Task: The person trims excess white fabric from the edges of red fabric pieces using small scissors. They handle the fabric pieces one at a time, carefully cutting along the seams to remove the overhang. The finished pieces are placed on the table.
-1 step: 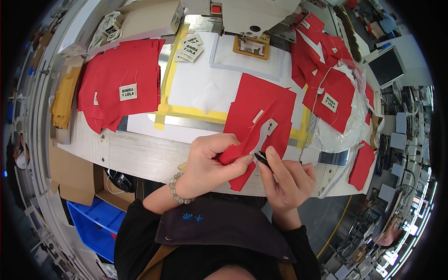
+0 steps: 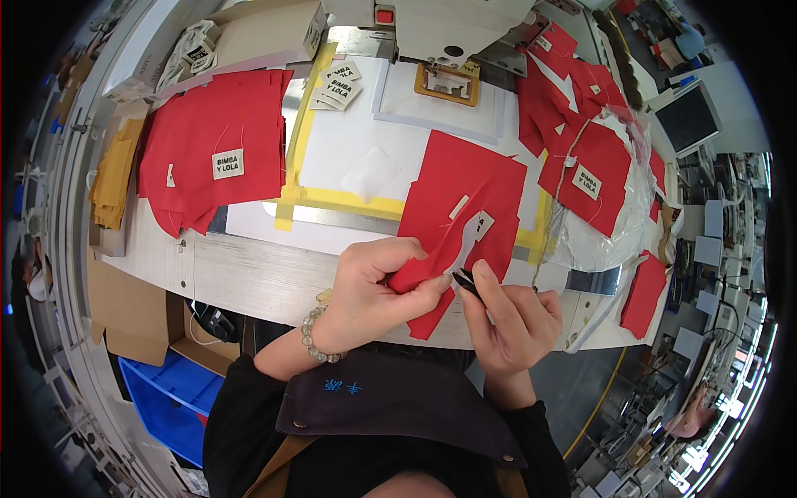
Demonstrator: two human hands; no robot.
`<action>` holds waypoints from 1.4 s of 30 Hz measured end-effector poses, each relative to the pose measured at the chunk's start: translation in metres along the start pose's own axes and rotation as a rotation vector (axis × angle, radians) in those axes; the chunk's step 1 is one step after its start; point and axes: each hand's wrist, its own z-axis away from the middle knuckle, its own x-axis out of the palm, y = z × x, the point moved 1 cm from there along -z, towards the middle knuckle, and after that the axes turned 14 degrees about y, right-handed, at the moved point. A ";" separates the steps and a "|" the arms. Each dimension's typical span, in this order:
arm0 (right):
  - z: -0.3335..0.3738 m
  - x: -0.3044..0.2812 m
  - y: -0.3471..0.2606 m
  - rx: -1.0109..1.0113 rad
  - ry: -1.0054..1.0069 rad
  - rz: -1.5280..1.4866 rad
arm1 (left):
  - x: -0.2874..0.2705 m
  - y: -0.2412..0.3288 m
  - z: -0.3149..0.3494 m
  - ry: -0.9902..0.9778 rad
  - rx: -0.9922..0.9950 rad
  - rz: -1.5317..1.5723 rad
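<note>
At table's edge, left hand (image 2: 365, 295) fingers pinch creased red fabric (image 2: 465, 207); right hand (image 2: 510, 319) fingers grip black snips (image 2: 466, 282).

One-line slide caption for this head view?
Left hand pinches a red fabric piece while right hand holds a small black tool to it.

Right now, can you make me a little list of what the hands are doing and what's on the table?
left hand: pinches the red fabric piece near its lower edge
right hand: holds a small dark tool at the fabric
table: pale, with yellow tape lines
left side: red fabric stack with a white label
back: sewing machine
</note>
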 end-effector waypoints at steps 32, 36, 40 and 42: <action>0.008 0.033 0.042 1.092 -0.071 -0.823 | -0.008 -0.021 -0.013 -0.164 -0.264 0.191; 0.005 0.031 0.041 1.055 -0.070 -0.803 | -0.005 -0.017 -0.011 -0.152 -0.211 0.123; 0.003 0.025 0.044 0.831 0.147 -0.538 | -0.006 -0.008 -0.013 -0.094 -0.241 0.098; 0.003 0.023 0.037 0.690 0.287 -0.318 | -0.005 -0.006 -0.012 -0.062 -0.209 0.128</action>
